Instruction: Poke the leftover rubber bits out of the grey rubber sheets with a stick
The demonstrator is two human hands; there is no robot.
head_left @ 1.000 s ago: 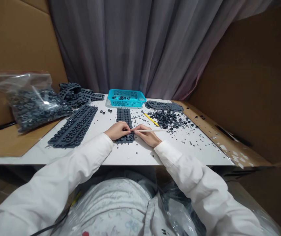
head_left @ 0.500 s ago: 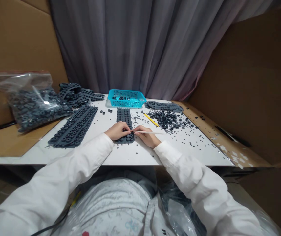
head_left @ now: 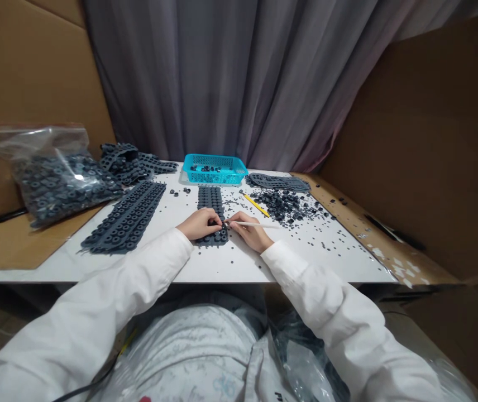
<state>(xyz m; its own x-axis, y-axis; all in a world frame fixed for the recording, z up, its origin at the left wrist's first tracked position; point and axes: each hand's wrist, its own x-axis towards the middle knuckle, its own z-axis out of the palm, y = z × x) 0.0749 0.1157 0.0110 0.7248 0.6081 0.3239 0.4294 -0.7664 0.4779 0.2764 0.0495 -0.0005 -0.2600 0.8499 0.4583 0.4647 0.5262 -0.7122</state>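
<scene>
A narrow dark grey rubber strip of small rings (head_left: 211,200) lies lengthwise at the middle of the white table (head_left: 264,262). My left hand (head_left: 199,222) rests on its near end with the fingers curled and pressing it down. My right hand (head_left: 251,230) sits just right of the strip, closed on a thin pale stick (head_left: 252,224). The stick's tip points left and meets the strip close to my left fingertips.
A wider strip of rings (head_left: 127,216) lies at left, with a heap of strips (head_left: 129,159) and a clear bag of rubber parts (head_left: 55,177) behind it. A turquoise basket (head_left: 214,167) stands at the back. Loose rings (head_left: 285,204), scraps, a yellow stick (head_left: 256,204) lie right. Cardboard walls both sides.
Both hands stay on the strip; the stick has tilted slightly and its tip has shifted a little along the near end. The camera has dipped a touch.
</scene>
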